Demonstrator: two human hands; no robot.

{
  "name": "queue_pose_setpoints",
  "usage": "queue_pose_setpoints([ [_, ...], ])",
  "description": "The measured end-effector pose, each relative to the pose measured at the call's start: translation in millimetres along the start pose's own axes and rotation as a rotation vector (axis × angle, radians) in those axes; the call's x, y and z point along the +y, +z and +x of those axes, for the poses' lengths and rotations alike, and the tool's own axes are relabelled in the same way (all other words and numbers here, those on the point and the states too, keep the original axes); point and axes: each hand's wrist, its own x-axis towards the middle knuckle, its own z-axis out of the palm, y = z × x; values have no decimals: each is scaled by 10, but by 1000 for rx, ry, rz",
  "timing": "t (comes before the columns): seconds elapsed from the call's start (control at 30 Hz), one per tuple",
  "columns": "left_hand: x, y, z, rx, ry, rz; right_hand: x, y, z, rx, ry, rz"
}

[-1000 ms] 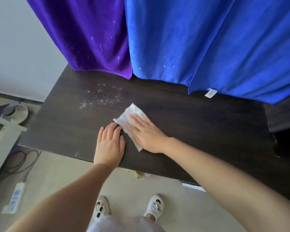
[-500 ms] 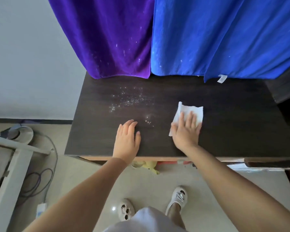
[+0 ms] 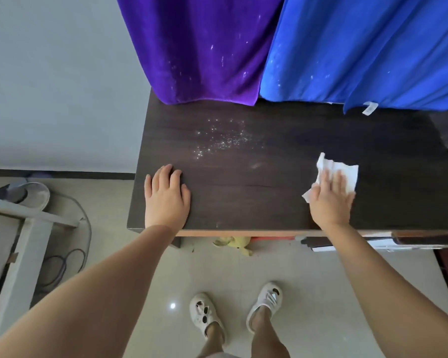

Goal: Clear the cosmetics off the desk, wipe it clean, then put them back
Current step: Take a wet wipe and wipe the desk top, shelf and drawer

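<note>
Right hand (image 3: 330, 200) lies flat on the wipe (image 3: 347, 173) — half hidden; left hand (image 3: 166, 200) fingers spread, empty.

Crumpled white wipe (image 3: 347, 174) on dark desk (image 3: 269, 192)

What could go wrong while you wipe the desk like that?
The wipe under the right hand is far from the sparkly specks, so they could get missed. A sweep toward the back might push specks onto the purple cloth hanging on the desk. The left hand rests flat and may leave smudges.
</note>
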Motion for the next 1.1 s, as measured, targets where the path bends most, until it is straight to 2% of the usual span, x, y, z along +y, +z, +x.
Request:
queue_pose_setpoints([
  [0.03,-4,0,-1,0,2,0,-114,5,-35,-16,126,27],
  [0.07,-3,1,-4,-1,7,0,-284,60,-109,0,149,50],
  [0.1,-3,3,-6,-4,11,-1,-495,124,-223,26,78,48],
  [0.2,-7,-10,-5,-4,14,-18,-1230,367,-713,42,-452,-43],
  [0.27,-23,-20,-6,-4,3,-59,-1555,427,-967,-54,-783,-63],
  [0.33,-37,-32,-12,-2,-4,-105,-1630,320,-864,-163,-1004,-56],
  [0.37,-42,-35,-14,8,-5,-119,-1564,250,-692,-169,-1051,-69],
  [0.43,-43,-36,-17,22,-6,-128,-1312,117,-310,-68,-961,-164],
  [0.5,-36,-26,-21,27,0,-122,-869,4,95,48,-646,-239],
  [0.6,-23,-11,-17,34,0,-121,-451,-88,188,-66,-64,-66],
  [0.63,-20,-7,-13,32,-6,-129,-520,-38,106,-88,20,-31],
  [0.67,-19,-4,-9,31,-14,-141,-651,55,-39,-77,-8,-43],
  [0.7,-19,-7,-8,31,-21,-157,-828,155,-217,-68,-114,-54],
  [0.8,-29,-32,-9,37,-38,-215,-1414,408,-907,-3,-612,-97],
  [0.87,-28,-57,-9,23,-44,-247,-1619,468,-1288,-48,-872,-108],
  [0.93,-45,-80,-11,-1,-28,-262,-1600,419,-1359,-108,-1023,-108],
  [1.0,-131,-109,-43,-20,7,-239,-1382,328,-1123,-101,-1000,-65],
  [1.03,-214,-117,-68,-17,10,-208,-1200,281,-961,-80,-889,-57],
  [1.1,-410,-150,-154,19,-67,-160,-742,180,-613,-21,-526,-48],
])
